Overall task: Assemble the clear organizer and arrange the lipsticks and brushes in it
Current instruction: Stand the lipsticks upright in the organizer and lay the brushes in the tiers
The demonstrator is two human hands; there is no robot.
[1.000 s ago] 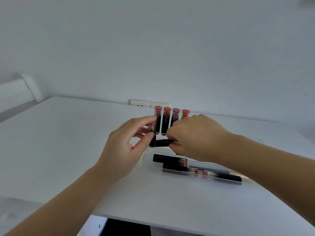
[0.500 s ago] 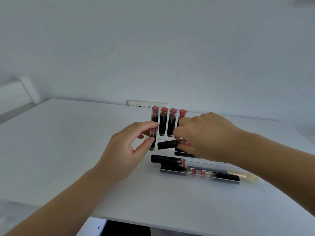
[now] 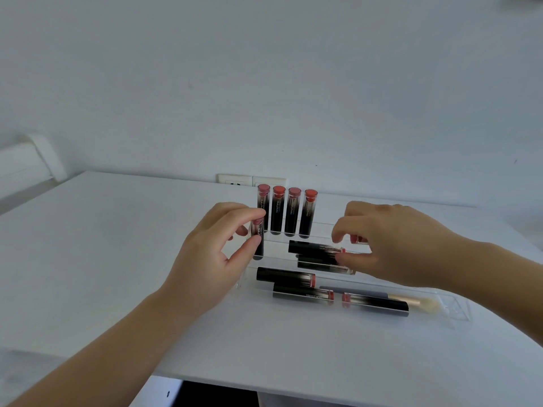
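**Two hands at the clear lipstick stand**

On the far left, a white ledge (image 3: 26, 163) sits by the wall. A big white table (image 3: 88, 245) fills the lower part of the view.

The left hand (image 3: 211, 259) comes in from the bottom left. Its thumb and first finger pinch a standing lipstick (image 3: 258, 239) at the left end of the clear organizer (image 3: 323, 230). This lipstick is upright, with its pink end on top.

Just behind it, four more lipsticks (image 3: 285, 211) stand in a row on the back step of the organizer. Their red ends point up. Behind them, two wall sockets (image 3: 251, 180) show just over the table edge.

In the middle, a black lipstick (image 3: 314, 247) lies flat on a step. Another lying lipstick (image 3: 320, 264) is just below it. Nearer the front, a third flat lipstick (image 3: 285, 277) lies inside a long clear tray (image 3: 458, 311). Two more, a left front lipstick (image 3: 302, 293) and a right front lipstick (image 3: 376, 302), lie end to end along the tray's front side. A makeup brush (image 3: 411, 301) with a pale fluffy tip lies behind them, tip pointing right.

The right hand (image 3: 390, 245) comes in from the right. Its fingers are bent over the red end of the top flat lipstick. The thumb is close under that end. I cannot tell if the hand is really holding it or only touching.
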